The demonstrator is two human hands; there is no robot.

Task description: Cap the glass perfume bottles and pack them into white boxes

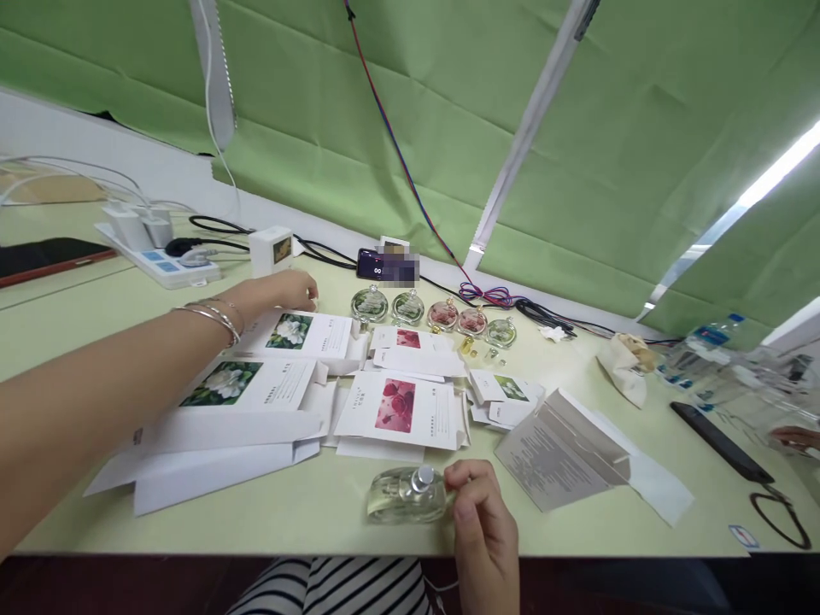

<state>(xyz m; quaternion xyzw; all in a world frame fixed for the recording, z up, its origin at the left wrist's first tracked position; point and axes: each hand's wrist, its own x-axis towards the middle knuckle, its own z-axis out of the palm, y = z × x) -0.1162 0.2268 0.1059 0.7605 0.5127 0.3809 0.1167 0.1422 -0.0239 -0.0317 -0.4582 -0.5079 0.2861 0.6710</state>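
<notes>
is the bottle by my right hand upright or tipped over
Upright: the bottle shows its silver top uppermost, with your right hand at its side.

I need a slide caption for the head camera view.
Right hand at a clear bottle; left hand beyond flower-printed white boxes.

Right hand touching glass bottle, left hand near small white box, printed cartons between
</notes>
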